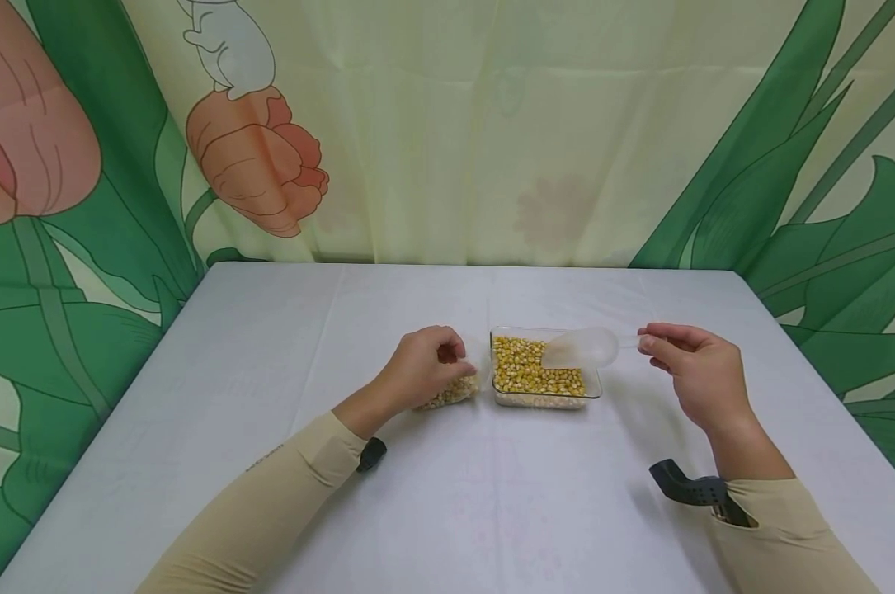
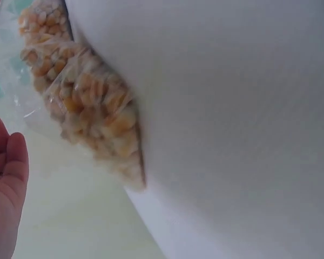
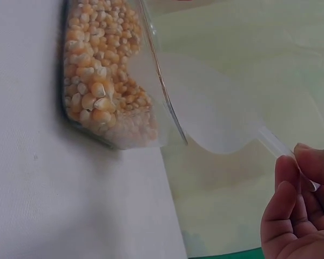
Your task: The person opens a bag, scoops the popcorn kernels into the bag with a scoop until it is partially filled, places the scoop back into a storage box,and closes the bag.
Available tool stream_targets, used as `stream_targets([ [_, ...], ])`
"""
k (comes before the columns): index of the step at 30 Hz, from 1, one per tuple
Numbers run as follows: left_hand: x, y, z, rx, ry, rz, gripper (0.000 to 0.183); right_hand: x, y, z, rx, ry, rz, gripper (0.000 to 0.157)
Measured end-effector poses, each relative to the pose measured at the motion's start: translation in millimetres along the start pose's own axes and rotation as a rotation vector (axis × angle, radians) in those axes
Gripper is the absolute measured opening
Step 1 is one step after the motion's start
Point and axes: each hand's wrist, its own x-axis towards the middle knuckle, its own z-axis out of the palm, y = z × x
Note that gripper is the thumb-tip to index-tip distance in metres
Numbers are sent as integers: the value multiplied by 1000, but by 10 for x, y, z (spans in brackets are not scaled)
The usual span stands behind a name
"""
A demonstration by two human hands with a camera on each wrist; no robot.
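A clear plastic bag of corn kernels [image 1: 453, 391] lies on the table, its loose top rising toward my left hand [image 1: 426, 363]. That hand pinches the bag's clear upper edge between thumb and fingers; the pinch is mostly out of frame in the left wrist view, where the kernels [image 2: 92, 100] bulge in the film. Beside the bag stands a rectangular glass container [image 1: 544, 404] with yellow corn kernels [image 1: 521, 365] in it. My right hand [image 1: 699, 367] grips the thin handle of a translucent white scoop [image 1: 584, 347]. The scoop's bowl tilts down over the container's right side, its tip at the kernels.
A white cloth covers the table [image 1: 492, 495]. Behind it hangs a pale yellow curtain [image 1: 432, 148] printed with flowers, leaves and a white animal figure. Dark wrist bands [image 1: 688, 485] show at both sleeves.
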Motion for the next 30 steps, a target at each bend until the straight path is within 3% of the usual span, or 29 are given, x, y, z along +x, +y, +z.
stream_targets([
  [14, 33, 56, -188, -13, -44, 30, 21, -63, -117, 30, -171, 61, -27, 44],
  [30, 9, 0, -117, -29, 31, 87, 23, -207, -319, 58, -353, 163, -172, 34],
])
